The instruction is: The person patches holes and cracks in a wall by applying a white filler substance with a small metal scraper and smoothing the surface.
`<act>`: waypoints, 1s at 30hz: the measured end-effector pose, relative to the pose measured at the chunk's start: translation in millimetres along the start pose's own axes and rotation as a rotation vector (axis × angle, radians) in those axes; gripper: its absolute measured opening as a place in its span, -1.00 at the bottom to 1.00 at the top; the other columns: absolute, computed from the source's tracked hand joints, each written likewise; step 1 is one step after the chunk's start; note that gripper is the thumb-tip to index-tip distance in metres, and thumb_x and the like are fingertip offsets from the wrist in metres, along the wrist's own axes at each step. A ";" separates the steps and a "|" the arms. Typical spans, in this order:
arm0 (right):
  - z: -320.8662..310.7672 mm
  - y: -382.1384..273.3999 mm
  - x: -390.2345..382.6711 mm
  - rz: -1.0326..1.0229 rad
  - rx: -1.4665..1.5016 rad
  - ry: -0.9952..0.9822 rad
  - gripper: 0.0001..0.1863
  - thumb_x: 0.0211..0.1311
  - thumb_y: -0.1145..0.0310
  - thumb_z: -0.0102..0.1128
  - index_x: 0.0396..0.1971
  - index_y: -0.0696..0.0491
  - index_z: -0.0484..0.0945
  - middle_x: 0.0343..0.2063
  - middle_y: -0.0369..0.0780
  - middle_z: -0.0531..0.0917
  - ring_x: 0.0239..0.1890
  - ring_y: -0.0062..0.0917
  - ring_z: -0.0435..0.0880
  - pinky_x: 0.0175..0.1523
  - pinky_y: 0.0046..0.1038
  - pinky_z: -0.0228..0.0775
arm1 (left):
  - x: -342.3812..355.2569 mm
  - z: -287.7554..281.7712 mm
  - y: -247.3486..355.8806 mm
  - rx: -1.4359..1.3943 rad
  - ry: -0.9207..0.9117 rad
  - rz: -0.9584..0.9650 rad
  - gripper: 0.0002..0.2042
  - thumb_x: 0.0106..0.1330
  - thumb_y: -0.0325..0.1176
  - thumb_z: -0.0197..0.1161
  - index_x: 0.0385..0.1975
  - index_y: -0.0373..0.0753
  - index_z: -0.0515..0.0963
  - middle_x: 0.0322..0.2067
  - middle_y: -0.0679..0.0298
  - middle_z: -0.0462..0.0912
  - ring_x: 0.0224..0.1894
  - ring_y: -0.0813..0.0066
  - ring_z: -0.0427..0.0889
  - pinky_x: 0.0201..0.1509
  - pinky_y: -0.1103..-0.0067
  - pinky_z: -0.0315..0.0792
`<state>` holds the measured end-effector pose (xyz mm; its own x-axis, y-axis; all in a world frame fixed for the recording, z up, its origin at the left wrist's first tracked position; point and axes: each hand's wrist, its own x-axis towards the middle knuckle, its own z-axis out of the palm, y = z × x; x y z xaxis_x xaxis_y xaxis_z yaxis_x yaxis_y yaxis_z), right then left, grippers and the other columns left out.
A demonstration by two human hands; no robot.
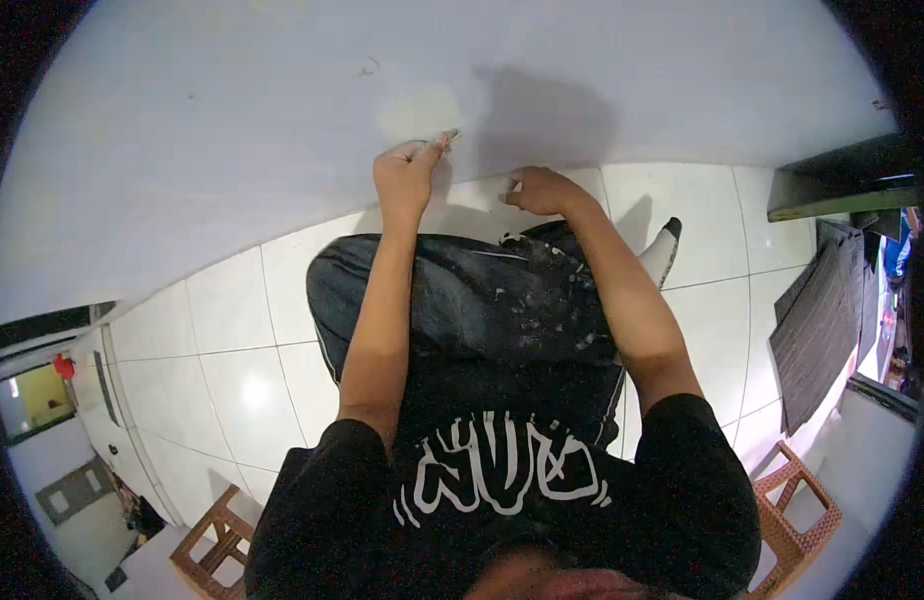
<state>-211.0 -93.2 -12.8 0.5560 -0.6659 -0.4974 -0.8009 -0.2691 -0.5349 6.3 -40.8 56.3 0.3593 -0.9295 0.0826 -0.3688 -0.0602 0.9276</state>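
Note:
My left hand (408, 182) is raised close to the pale wall (302, 130). Its thumb and fingers pinch a small crumpled piece (452, 136), greyish and pale, too small to name for sure. A yellowish patch (422, 108) shows on the wall just beyond that hand. Near the foot of the wall hovers my right hand (544, 192), its fingers bent and slightly apart, with nothing visible between them. Below both hands are my dark trousers (462, 300), spotted with whitish flecks on the right side.
White tiles (232, 320) cover the floor. Woven brown plastic furniture stands behind me at left (217, 540) and right (797, 510). A dark grey mat (817, 330) lies to the right. Beside my right leg is a white shape with a black tip (664, 250), possibly a socked foot.

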 end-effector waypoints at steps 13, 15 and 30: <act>-1.1 3.8 2.9 -0.013 0.026 0.048 -0.54 0.22 -0.03 0.21 -0.16 0.08 0.60 -0.34 -0.11 0.71 -0.18 -0.27 0.66 -0.01 -0.24 0.43 | -0.5 2.9 -18.7 0.056 -0.002 0.118 -0.58 0.26 -0.17 0.34 -0.66 -0.44 0.55 -0.78 0.32 0.33 -0.63 0.64 0.26 -0.55 0.54 0.19; -2.1 0.7 -0.6 -0.008 0.040 0.069 -0.55 0.21 -0.02 0.22 -0.16 0.09 0.60 -0.36 -0.12 0.71 -0.19 -0.28 0.66 -0.01 -0.25 0.43 | -8.8 -0.5 -15.6 0.014 -0.043 0.044 -0.54 0.28 -0.13 0.32 -0.69 -0.43 0.50 -0.77 0.33 0.32 -0.61 0.62 0.27 -0.51 0.54 0.22; 7.0 -47.9 -8.0 -0.487 0.672 0.423 -0.72 0.27 0.19 0.17 -0.19 0.08 0.62 -0.40 -0.13 0.68 -0.35 -0.37 0.66 -0.11 -0.33 0.47 | -23.0 0.4 -49.8 -0.242 -0.517 -0.094 -0.69 0.44 -0.04 0.06 -0.10 -0.08 0.62 -0.30 0.39 0.69 -0.27 0.58 0.61 -0.29 0.57 0.44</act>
<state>-175.6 -70.2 12.0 0.5640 -0.8190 0.1056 -0.1299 -0.2142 -0.9681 16.1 -16.5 8.0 -0.1073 -0.9847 -0.1371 -0.1272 -0.1232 0.9842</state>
